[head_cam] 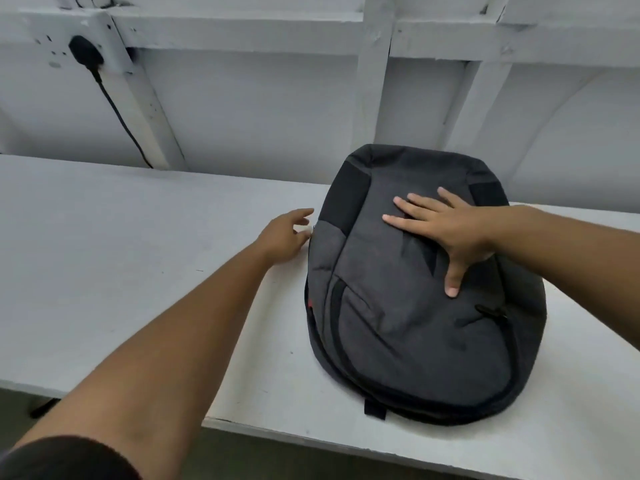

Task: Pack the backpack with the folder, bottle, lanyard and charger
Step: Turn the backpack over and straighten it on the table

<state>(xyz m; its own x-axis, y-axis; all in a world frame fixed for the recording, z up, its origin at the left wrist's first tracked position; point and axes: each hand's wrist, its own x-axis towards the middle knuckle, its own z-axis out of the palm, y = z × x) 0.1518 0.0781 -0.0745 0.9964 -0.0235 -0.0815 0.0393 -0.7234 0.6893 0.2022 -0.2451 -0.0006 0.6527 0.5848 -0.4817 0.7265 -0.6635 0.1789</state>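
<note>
A dark sleeve [65,459] shows at the very bottom, on the person's left arm. That arm stretches out long over the white table [104,254].

The backpack [415,323] lies flat on the table, close to the near edge and off to the right side. It is dark grey with black patches near its far end. A black zipper line curves around its front part, and a small red bit shows on its left side. A little black loop sticks out from its near edge.

The left hand [285,239] is right beside the left side of the bag, about halfway up. Its fingers are loosely curled and hold nothing. I cannot tell if they touch the bag.

The right hand [446,230] lies flat on top of the bag, farther back. Its fingers are spread wide and press on the cloth. The thumb points back toward the person.

Behind the table is a white wall [259,109] with thick bars. A black plug [85,51] sits in a socket up on the left, and its black cord [119,112] hangs down behind the table.
</note>
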